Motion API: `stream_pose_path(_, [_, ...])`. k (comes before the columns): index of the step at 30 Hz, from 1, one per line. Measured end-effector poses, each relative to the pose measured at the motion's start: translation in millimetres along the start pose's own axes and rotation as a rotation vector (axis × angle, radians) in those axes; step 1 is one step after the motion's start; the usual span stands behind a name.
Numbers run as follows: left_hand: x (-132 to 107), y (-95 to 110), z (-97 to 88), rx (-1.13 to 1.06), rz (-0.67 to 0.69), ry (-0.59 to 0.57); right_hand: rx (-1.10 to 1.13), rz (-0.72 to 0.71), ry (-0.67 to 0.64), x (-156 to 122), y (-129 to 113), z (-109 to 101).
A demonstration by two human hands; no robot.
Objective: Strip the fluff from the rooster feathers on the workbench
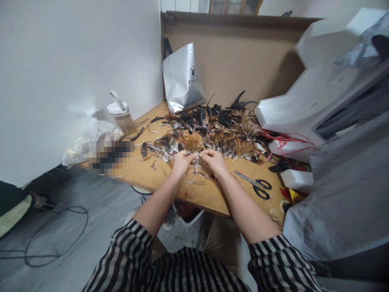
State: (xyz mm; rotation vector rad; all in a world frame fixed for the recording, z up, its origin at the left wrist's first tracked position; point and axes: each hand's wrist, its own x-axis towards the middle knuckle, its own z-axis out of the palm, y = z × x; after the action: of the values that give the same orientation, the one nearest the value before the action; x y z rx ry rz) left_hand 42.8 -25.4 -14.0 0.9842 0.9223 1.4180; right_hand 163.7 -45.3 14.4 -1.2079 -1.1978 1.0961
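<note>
Near the table's front edge, my left hand (183, 161) and my right hand (214, 161) meet with their fingertips pinched close together. Between them is the pale, stringy base of a feather bunch (192, 141), its orange-brown tips fanning away from me. Whether a thread is also in the fingers is too small to tell. Behind the hands spreads a wide heap of feathers (225, 117), mostly black, brown and tan. A pair of scissors (253, 183) with black handles lies on the table to the right of my right hand, its blades apart from it.
The wooden table (200, 194) carries a lidded drink bottle (123, 117), a plastic bag (94, 138) and a silver bag (184, 79). Red strings (284, 142) lie beside large white foam pieces (282, 109) at right. Below the front edge stands a white-rimmed bin (188, 221).
</note>
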Motion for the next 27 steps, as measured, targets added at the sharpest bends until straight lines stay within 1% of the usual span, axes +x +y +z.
stream_pose_path(10, [-1.6, 2.8, 2.3, 0.026, -0.008, -0.011, -0.032, -0.059, 0.022, 3.3, 1.1, -0.2])
stream_pose_path(17, [-1.5, 4.3, 1.8, -0.025, -0.024, -0.003, 0.012, 0.008, -0.018, 3.5, 3.9, -3.0])
stream_pose_path(21, [-1.5, 6.1, 2.3, -0.036, -0.055, 0.007, 0.119, 0.049, -0.050, 5.6, 7.8, -3.9])
stream_pose_path(27, [-3.5, 9.8, 2.9, -0.040, -0.088, 0.034, 0.372, 0.100, -0.119, 7.4, 5.1, -5.2])
